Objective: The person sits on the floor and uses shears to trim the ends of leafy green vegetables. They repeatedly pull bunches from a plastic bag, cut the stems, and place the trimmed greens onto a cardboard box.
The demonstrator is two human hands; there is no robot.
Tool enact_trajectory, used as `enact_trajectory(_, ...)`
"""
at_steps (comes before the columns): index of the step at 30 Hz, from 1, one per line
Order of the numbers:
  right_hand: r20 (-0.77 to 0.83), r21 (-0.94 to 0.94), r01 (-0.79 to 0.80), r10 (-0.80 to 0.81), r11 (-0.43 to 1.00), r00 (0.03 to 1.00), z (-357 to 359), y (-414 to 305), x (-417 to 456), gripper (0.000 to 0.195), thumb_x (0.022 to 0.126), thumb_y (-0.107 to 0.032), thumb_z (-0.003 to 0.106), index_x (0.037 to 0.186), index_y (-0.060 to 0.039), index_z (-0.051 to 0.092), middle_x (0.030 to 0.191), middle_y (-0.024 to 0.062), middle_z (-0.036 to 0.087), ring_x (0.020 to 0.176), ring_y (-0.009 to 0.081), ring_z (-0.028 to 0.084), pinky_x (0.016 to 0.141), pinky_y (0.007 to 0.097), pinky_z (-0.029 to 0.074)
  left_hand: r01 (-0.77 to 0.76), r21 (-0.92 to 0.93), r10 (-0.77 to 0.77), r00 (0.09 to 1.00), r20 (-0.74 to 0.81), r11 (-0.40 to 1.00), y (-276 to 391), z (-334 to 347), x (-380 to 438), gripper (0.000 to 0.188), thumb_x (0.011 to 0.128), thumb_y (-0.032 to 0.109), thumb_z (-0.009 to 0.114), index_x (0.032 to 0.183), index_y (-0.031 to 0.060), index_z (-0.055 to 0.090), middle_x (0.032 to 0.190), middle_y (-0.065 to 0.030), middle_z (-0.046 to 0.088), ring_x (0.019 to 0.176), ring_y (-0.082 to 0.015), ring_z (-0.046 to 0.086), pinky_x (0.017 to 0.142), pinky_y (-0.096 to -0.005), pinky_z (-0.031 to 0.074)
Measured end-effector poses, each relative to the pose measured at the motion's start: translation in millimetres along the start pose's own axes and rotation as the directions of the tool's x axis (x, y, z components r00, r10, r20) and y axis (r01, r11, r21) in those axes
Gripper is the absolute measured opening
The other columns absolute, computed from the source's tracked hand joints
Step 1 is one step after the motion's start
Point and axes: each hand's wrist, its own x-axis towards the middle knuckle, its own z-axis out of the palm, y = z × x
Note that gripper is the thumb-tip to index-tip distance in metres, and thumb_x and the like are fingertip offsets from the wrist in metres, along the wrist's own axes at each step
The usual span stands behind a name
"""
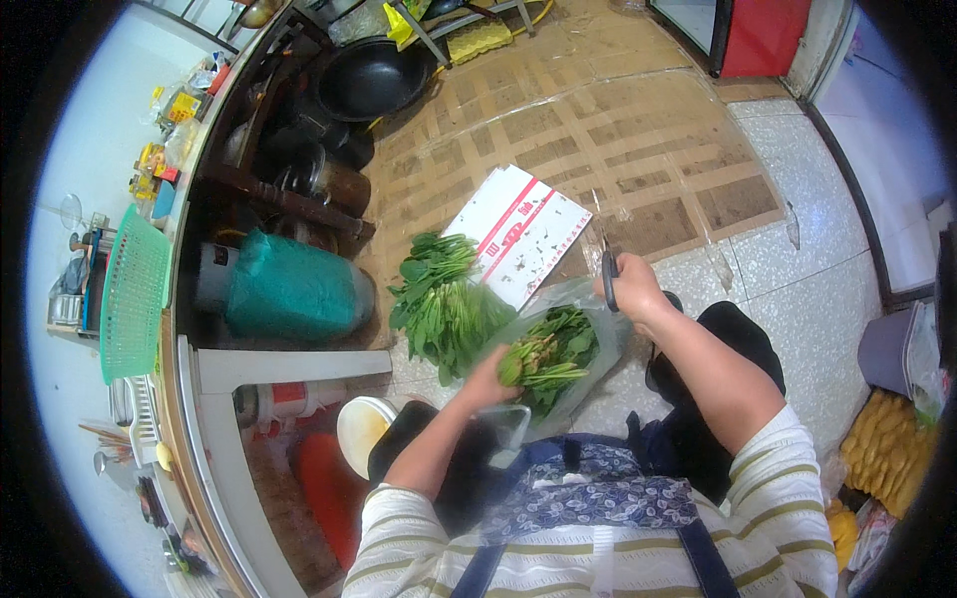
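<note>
My left hand grips a bunch of leafy greens by the stems, with the cut stem ends toward me. The bunch is over the mouth of a clear plastic bag, where more greens show. Scissors with black handles are in my right hand, their blades pointing away from me past the bag. Left of the bag, a pile of greens lies on the floor against a flat white cardboard sheet with red print and scattered leaf scraps.
Taped brown cardboard covers the floor ahead. At left stand a green-wrapped gas cylinder, a black wok and a counter holding a green plastic basket. A white bucket is near my left leg, and a purple bin stands at right.
</note>
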Motion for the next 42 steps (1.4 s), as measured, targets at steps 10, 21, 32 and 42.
enact_trajectory(10, -0.106, -0.401, 0.171, -0.231, 0.900, 0.967, 0.0, -18.1, -8.6, 0.046, 0.081, -0.025, 0.085, 0.111, 0.0017, 0.062, 0.096, 0.0211, 0.073, 0.095, 0.0374, 0.073, 0.085, 0.0444, 0.056, -0.179, -0.456, 0.096, 0.975, -0.200, 0.872, 35.9, -39.7, -35.7, 0.106, 0.076, 0.002, 0.088, 0.161, -0.0024, 0.026, 0.154, -0.0201, 0.049, 0.143, -0.0274, 0.048, 0.118, -0.0409, 0.042)
enact_trajectory(21, -0.090, 0.375, 0.484, -0.488, 0.791, 0.868, 79.5, -41.4, -35.5, 0.041, 0.097, -0.028, 0.076, 0.119, 0.0011, 0.059, 0.104, 0.0105, 0.073, 0.096, 0.0167, 0.069, 0.087, 0.0328, 0.054, -0.435, -0.448, 0.155, 0.830, -0.536, 0.781, 126.8, -65.2, -20.3, 0.087, 0.078, 0.013, 0.088, 0.149, -0.0016, 0.040, 0.138, -0.0136, 0.059, 0.131, -0.0266, 0.056, 0.110, -0.0425, 0.047)
enact_trajectory(32, -0.065, 0.479, 0.478, -0.513, 0.737, 0.856, 106.1, -44.4, -13.9, 0.031, 0.103, -0.017, 0.063, 0.129, -0.0012, 0.056, 0.116, 0.0088, 0.067, 0.107, 0.0178, 0.061, 0.095, 0.0339, 0.049, -0.571, 0.001, 0.515, 0.738, -0.436, 0.821, 153.3, -87.1, 7.3, 0.092, 0.072, 0.022, 0.092, 0.147, -0.0025, 0.046, 0.147, -0.0189, 0.055, 0.136, -0.0293, 0.053, 0.119, -0.0448, 0.039)
enact_trajectory(42, 0.036, 0.607, 0.298, -0.400, 0.737, 0.916, 125.5, -56.0, -1.0, 0.019, 0.099, -0.010, 0.064, 0.116, -0.0043, 0.057, 0.106, 0.0057, 0.066, 0.102, 0.0151, 0.061, 0.091, 0.0314, 0.049, -0.480, -0.313, 0.255, 0.794, -0.551, 0.820, 139.8, -89.3, 6.0, 0.067, 0.076, 0.015, 0.088, 0.136, -0.0007, 0.062, 0.131, -0.0123, 0.068, 0.120, -0.0234, 0.065, 0.103, -0.0386, 0.052)
